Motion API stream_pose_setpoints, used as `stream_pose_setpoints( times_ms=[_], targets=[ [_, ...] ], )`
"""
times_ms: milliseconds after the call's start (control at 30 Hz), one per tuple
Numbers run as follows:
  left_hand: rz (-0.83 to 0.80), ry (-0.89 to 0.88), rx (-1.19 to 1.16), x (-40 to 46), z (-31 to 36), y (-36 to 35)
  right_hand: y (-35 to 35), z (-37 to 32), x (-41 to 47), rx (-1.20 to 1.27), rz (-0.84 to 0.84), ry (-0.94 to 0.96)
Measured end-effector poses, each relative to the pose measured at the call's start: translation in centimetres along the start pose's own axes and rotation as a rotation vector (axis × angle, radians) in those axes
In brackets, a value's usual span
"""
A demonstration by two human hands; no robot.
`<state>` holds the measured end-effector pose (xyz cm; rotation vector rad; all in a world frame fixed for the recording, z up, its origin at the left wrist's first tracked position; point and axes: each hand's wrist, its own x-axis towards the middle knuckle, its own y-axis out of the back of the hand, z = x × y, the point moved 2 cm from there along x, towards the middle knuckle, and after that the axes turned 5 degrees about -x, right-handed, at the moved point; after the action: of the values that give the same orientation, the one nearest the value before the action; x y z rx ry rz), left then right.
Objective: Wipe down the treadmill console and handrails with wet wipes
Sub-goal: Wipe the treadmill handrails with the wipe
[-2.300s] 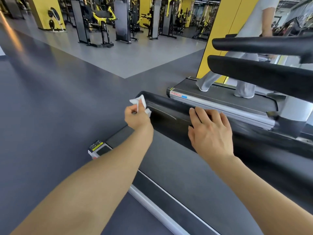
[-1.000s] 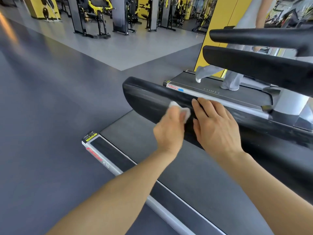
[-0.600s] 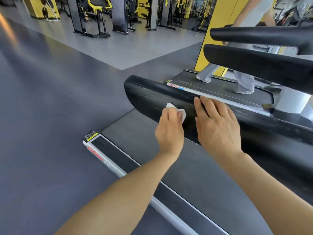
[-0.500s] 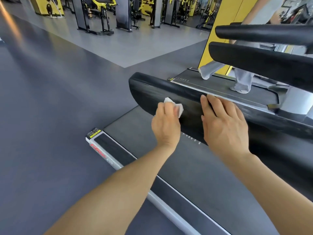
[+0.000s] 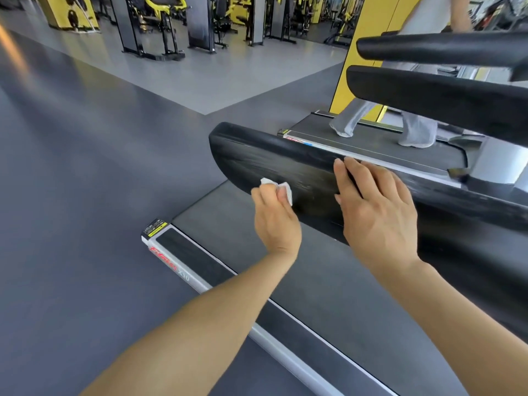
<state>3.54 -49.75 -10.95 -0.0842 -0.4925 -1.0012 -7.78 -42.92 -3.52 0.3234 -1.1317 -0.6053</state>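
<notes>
Right, nearest: 2 bare forearms reach in from the bottom edge over the treadmill belt [image 5: 328, 281], with the grey side rail [image 5: 183, 261] to their left. The left hand [image 5: 275, 217] is clenched on a crumpled white wet wipe [image 5: 281, 188] and presses it against the side face of the black handrail [image 5: 271, 161], low on that face, near its rounded end. Streaks show on that face. The right hand [image 5: 377, 207] holds nothing: palm flat on the same handrail, fingers [image 5: 347, 172] spread and draped over its top edge, just beside the left. Beyond the handrail, a second treadmill [image 5: 371, 141] carries a person's legs [image 5: 351, 118] in light trousers. Yellow-and-black gym machines [image 5: 160, 24] stand far back.
</notes>
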Motion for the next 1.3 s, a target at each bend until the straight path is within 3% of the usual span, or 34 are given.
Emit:
stream_pose_setpoints(
  times_ms=[133, 300, 433, 533, 767, 867, 1067, 1167, 1300],
  targets=[
    [0.192, 0.233, -0.024, 5.9, -2.5, 1.1, -0.2, -0.1, 0.0, -0.011, 0.015, 0.003],
    [0.209, 0.454, -0.123, 8.1, -2.9, 1.5, 0.0, -0.3, 0.1, -0.004, -0.019, -0.008],
    [0.08, 0.316, -0.257, 0.3, -0.1, -0.6, 0.1, -0.2, 0.1, 0.001, -0.016, -0.025],
    [-0.014, 0.185, -0.23, -3.3, 1.3, -1.0, -0.1, -0.1, 0.1, -0.009, -0.003, -0.007],
    [0.148, 0.518, -0.095, 3.1, -2.4, 0.1, 0.1, 0.1, 0.2, 0.004, -0.004, 0.007],
    [0.077, 0.502, -0.159, -0.1, -1.1, -1.2, 0.2, 0.1, 0.3, 0.007, -0.029, 0.002],
    [-0.238, 0.487, -0.487, -8.6, 3.9, -2.2, 1.0, 0.5, 0.4, 0.068, -0.105, 0.043],
    [-0.11, 0.473, -0.373, -5.9, 2.7, -1.7, 1.6, 1.2, 0.1, 0.076, -0.129, 0.074],
    [-0.011, 0.627, -0.246, -1.4, 0.3, -1.2, 3.0, 3.2, -1.6, 0.071, -0.147, 0.052]
  ],
)
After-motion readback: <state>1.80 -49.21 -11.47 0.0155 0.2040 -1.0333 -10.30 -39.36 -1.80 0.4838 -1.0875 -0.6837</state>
